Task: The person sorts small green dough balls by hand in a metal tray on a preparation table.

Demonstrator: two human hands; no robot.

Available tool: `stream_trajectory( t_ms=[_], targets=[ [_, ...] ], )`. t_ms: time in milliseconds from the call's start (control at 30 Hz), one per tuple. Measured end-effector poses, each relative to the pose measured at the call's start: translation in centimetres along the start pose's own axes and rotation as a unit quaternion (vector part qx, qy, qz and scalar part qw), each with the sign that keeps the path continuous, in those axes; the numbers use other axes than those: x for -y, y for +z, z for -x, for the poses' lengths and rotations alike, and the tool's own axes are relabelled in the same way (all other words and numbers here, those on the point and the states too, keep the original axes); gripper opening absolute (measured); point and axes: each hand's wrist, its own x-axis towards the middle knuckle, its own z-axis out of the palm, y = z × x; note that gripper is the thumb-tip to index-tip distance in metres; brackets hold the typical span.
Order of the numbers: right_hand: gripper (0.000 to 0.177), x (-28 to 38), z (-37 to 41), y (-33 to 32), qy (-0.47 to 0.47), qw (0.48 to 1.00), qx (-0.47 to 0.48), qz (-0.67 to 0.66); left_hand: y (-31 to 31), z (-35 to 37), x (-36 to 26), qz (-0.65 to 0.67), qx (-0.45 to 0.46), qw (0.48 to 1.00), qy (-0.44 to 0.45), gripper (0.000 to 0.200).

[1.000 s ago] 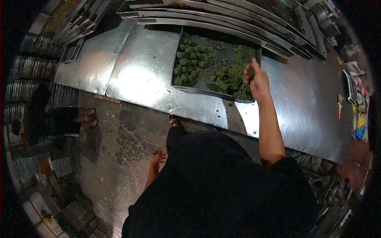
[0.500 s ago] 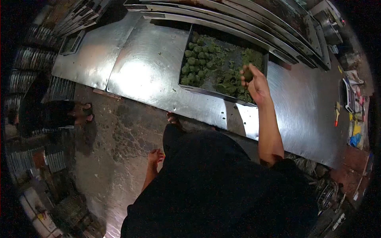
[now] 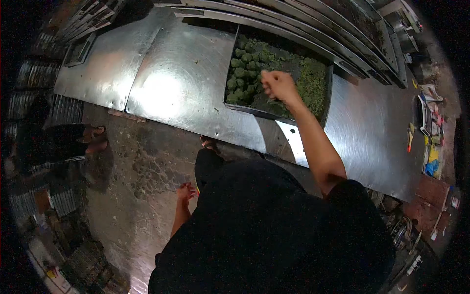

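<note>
A dark shallow metal tray [image 3: 238, 63] sits on the steel table. Rows of rough green balls [image 3: 241, 73] fill its left side, while loose crumbly green mix [image 3: 313, 81] covers the right. My right hand [image 3: 281, 88] is over the middle of the tray, back upward and fingers curled, close to the balls. The green ball seen in it earlier is hidden by the fingers from this angle. My left hand [image 3: 185, 192] hangs low beside my body over the floor, fingers loosely bent and apart, with nothing visible in it.
Stacked metal trays [image 3: 303, 29] stand along the back of the steel table [image 3: 196, 63]. A brush with a red handle [image 3: 410, 137] lies at the right. Another person's leg and foot [image 3: 95, 137] are at the left. Corrugated stacks [image 3: 46, 78] line the left side.
My right hand has moved left across the tray from the loose mix toward the balls, turning from palm-visible to back-up. My left hand stays low by my side.
</note>
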Motion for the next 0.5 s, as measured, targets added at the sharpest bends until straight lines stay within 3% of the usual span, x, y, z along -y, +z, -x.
stream_trajectory(
  t_ms=[67, 100, 133, 200, 233, 333, 367, 400, 500],
  targets=[
    [0.039, 0.6, 0.0, 0.8, -0.24, 0.952, -0.017, 0.191, -0.4, -0.3, -0.5, 0.019, 0.006, 1.0, 0.002, 0.023],
    [0.054, 1.2, 0.0, -1.1, -0.104, 0.983, 0.072, 0.134, -0.7, -0.2, -0.5, 0.027, 0.008, 1.0, 0.001, 0.024],
    [0.054, 0.5, 0.1, -2.3, -0.098, 0.984, 0.071, 0.133, -1.0, -0.7, 0.0, 0.023, 0.009, 1.0, -0.004, 0.024],
    [0.053, -0.7, -0.3, -5.0, -0.3, 0.873, 0.072, 0.376, -1.4, -2.4, 1.3, -0.021, 0.018, 0.999, 0.034, 0.025],
    [0.053, -1.1, 0.3, -5.2, -0.298, 0.875, 0.07, 0.375, -1.0, -1.3, 1.1, -0.025, 0.018, 0.999, 0.033, 0.025],
    [0.055, -2.0, 3.9, -6.0, -0.308, 0.742, 0.171, 0.57, 1.0, 1.8, -0.3, 0.008, -0.006, 0.999, 0.048, 0.026],
    [0.056, -1.3, 5.0, -6.0, -0.32, 0.718, 0.156, 0.598, 1.2, 1.0, 1.1, 0.007, 0.001, 1.0, 0.023, 0.026],
    [0.056, -1.4, 4.6, -5.8, -0.319, 0.721, 0.153, 0.596, 1.2, 0.0, 2.8, 0.003, 0.008, 1.0, -0.001, 0.027],
    [0.049, -3.3, 1.3, -5.3, -0.381, 0.669, 0.287, 0.57, 0.4, -2.5, 4.7, -0.031, 0.033, 0.997, -0.068, 0.028]
  ],
)
